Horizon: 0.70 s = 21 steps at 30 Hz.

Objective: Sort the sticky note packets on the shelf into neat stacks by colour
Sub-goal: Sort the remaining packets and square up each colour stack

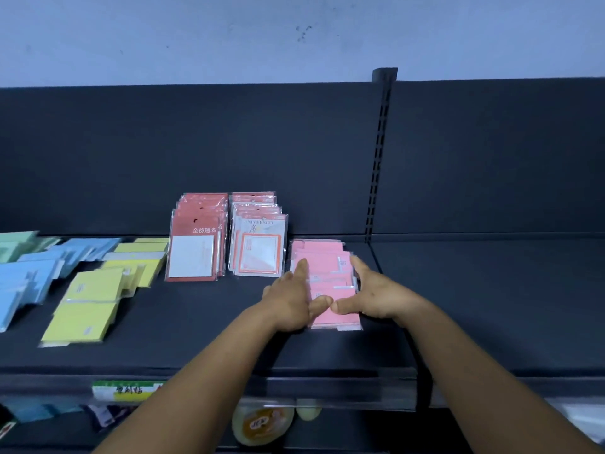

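Note:
Several pink sticky note packets [330, 273] lie in a loose overlapping row on the dark shelf [203, 319], right of centre. My left hand [289, 299] presses against the row's left side with straight fingers. On the right side, my right hand [371, 294] does the same, and both thumbs meet over the nearest packet. Yellow packets [91, 303] lie scattered to the left, with blue packets [32, 273] and green ones [16, 244] further left. Two leaning rows stand at the back: red-carded packets [196, 250] and red-and-white "University" packets [258, 247].
The shelf's dark back panel rises behind everything, with a slotted upright [376, 178] just right of the pink row. A clear price strip [327, 388] with a green and yellow label [126, 389] runs along the front edge. Goods show on the lower shelf.

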Each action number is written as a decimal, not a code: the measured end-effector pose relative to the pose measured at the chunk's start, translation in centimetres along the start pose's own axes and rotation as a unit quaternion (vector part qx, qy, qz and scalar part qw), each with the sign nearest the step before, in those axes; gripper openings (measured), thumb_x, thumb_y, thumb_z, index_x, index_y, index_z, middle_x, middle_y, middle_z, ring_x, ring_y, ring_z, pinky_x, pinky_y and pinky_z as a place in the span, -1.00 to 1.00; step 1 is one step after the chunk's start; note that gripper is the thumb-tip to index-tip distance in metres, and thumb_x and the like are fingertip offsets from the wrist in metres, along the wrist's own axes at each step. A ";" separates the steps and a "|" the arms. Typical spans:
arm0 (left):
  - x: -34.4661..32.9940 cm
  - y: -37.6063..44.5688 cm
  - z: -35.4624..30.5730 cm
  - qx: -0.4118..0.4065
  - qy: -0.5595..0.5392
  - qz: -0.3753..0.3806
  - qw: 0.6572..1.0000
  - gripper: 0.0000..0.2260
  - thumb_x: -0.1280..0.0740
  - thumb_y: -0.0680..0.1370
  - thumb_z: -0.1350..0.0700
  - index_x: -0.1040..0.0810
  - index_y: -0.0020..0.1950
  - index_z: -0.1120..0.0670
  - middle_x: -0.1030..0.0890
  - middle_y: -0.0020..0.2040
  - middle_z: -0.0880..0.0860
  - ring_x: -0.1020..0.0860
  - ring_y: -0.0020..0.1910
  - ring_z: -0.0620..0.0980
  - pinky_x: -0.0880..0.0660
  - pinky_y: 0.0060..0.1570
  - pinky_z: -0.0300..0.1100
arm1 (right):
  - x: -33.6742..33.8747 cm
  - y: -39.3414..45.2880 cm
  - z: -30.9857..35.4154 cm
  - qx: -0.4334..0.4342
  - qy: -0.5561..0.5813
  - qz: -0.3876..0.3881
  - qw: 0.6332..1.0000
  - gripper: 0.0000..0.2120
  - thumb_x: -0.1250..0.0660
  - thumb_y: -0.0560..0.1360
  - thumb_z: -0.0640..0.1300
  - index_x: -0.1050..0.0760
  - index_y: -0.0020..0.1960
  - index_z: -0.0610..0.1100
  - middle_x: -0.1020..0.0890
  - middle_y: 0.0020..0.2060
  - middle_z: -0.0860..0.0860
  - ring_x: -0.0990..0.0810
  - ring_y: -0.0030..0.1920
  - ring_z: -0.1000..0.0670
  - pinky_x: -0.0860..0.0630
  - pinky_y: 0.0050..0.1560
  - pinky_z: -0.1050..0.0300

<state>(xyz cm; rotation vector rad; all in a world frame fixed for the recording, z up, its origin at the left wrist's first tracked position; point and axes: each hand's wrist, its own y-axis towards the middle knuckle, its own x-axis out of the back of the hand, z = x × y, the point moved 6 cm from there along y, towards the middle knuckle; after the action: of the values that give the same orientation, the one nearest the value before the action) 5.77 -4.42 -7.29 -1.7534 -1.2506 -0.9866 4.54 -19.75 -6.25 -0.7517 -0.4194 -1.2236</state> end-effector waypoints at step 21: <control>1.2 6.9 -0.3 0.019 -0.014 0.017 1.000 0.02 -0.32 0.43 -0.31 0.31 0.54 0.08 -0.24 0.48 0.20 -0.21 0.45 0.20 -0.25 0.40 0.02 | 2.8 6.3 -1.2 -0.039 0.035 0.022 0.998 0.24 -0.55 0.30 -0.18 0.40 0.52 0.09 -0.27 0.45 0.08 -0.23 0.42 0.03 -0.19 0.32 0.22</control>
<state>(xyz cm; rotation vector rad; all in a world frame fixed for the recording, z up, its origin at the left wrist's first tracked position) 12.60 -5.90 -7.00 -1.7592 -1.2439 -0.9173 11.28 -21.59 -6.99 -0.7784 -0.2977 -1.2267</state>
